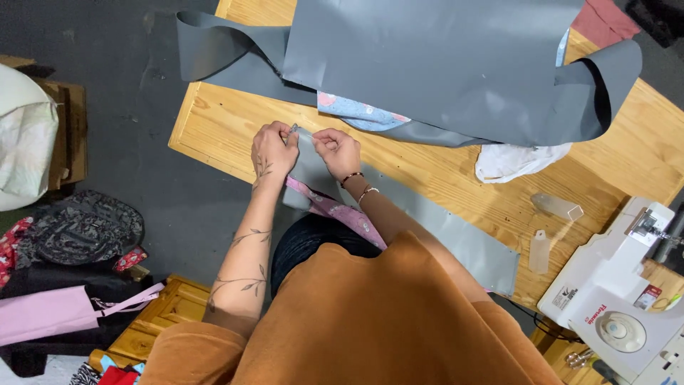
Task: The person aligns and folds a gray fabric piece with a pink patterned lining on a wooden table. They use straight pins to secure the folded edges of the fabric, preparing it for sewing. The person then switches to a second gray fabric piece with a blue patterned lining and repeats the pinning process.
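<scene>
Small red-and-white labels (647, 297) on the white sewing machine (627, 299) (lower right) — no screens.

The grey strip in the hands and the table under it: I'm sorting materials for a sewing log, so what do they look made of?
Grey strip: seemingly coated fabric or vinyl; smooth, matte, bending in soft curves, pinched by the left hand and right hand. Table: wood, lightly finished; pale boards with visible grain and knots.

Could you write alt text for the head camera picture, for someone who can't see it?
Seen from above, a person's left hand and right hand pinch the end of a grey fabric strip with a pink patterned lining, at the edge of a wooden table. A large grey sheet lies further back, and a white sewing machine stands at the right.
</scene>
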